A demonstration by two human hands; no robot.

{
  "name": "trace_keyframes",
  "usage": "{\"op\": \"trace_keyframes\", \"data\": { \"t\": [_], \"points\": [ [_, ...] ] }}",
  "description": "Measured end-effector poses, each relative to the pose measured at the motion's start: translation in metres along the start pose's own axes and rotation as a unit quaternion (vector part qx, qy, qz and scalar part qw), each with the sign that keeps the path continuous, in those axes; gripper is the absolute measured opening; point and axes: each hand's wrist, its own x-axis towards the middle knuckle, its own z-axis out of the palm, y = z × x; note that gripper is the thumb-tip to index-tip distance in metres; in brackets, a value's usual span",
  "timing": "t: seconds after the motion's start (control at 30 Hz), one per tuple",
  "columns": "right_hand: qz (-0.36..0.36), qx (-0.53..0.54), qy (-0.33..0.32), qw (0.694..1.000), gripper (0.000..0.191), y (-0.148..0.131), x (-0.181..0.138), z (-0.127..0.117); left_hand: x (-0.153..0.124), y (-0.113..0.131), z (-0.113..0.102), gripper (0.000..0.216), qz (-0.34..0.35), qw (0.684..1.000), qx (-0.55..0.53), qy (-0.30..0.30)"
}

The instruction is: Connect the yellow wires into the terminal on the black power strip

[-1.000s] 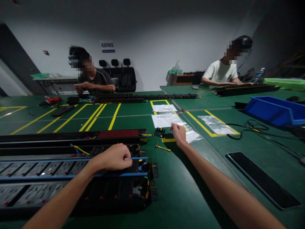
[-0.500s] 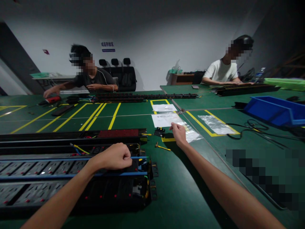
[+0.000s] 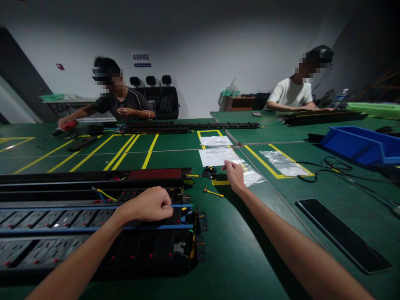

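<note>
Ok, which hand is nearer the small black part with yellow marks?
The right hand, just right of the black part; the left hand is farther off, nearer the camera, over the blue-edged strip.

Green table (image 3: pixel 223 250) with socket strips (image 3: pixel 67 219), phone (image 3: pixel 343 235), blue bin (image 3: pixel 356 146)

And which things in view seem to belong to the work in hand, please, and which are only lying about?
Probably the work:
- blue-edged socket strip, beneath the left hand
- black socket strip beside it
- perhaps the small black part near the right hand

Probably lying about:
- phone
- blue bin
</note>
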Motion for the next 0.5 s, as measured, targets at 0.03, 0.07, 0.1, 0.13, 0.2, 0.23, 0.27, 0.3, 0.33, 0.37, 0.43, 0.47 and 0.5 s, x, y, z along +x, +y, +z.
{"op": "trace_keyframes", "data": {
  "t": [0.03, 0.07, 0.1, 0.13, 0.2, 0.23, 0.27, 0.3, 0.33, 0.37, 0.43, 0.47, 0.5],
  "points": [
    [-0.001, 0.000, -0.001, 1.000, 0.054, 0.0000, -0.0001, 0.0001, 0.0002, -0.0004, 0.0003, 0.035, 0.003, 1.000, -0.001, 0.002],
    [-0.002, 0.000, -0.001, 1.000, 0.054, 0.0001, -0.0003, 0.0002, 0.0003, -0.0009, 0.0006, 0.035, 0.007, 1.000, -0.002, 0.005],
    [-0.003, 0.000, -0.001, 1.000, 0.054, 0.0001, -0.0004, 0.0003, 0.0004, -0.0013, 0.0009, 0.035, 0.011, 1.000, -0.003, 0.008],
    [-0.003, -0.001, -0.001, 1.000, 0.054, 0.0002, -0.0005, 0.0003, 0.0005, -0.0017, 0.0011, 0.035, 0.015, 1.000, -0.003, 0.010],
    [-0.002, -0.002, -0.002, 1.000, 0.054, 0.0003, -0.0006, 0.0004, 0.0005, -0.0020, 0.0013, 0.034, 0.018, 1.000, -0.004, 0.012],
    [-0.001, -0.002, -0.003, 1.000, 0.054, 0.0003, -0.0006, 0.0004, 0.0004, -0.0019, 0.0012, 0.034, 0.019, 1.000, -0.005, 0.012],
    [-0.001, -0.004, -0.003, 1.000, 0.055, 0.0003, -0.0006, 0.0004, 0.0004, -0.0016, 0.0011, 0.034, 0.019, 1.000, -0.005, 0.012],
    [-0.001, -0.005, -0.004, 1.000, 0.055, 0.0002, -0.0006, 0.0004, 0.0003, -0.0012, 0.0009, 0.034, 0.018, 1.000, -0.006, 0.011],
    [-0.001, -0.007, -0.004, 1.000, 0.056, 0.0000, -0.0006, 0.0003, 0.0002, -0.0007, 0.0007, 0.034, 0.014, 1.000, -0.005, 0.007],
    [0.000, -0.009, -0.005, 1.000, 0.056, -0.0003, -0.0006, 0.0002, 0.0002, -0.0002, 0.0004, 0.034, 0.007, 1.000, -0.003, 0.003],
    [0.000, -0.015, -0.006, 1.000, 0.056, -0.0009, -0.0006, 0.0000, 0.0002, 0.0007, 0.0000, 0.034, -0.008, 1.000, 0.002, -0.005],
    [-0.001, -0.017, -0.006, 1.000, 0.056, -0.0013, -0.0006, -0.0001, 0.0002, 0.0010, -0.0002, 0.033, -0.013, 1.000, 0.004, -0.007],
    [-0.002, -0.018, -0.006, 1.000, 0.056, -0.0016, -0.0006, -0.0003, 0.0001, 0.0013, -0.0003, 0.034, -0.014, 1.000, 0.005, -0.007]
  ]
}}
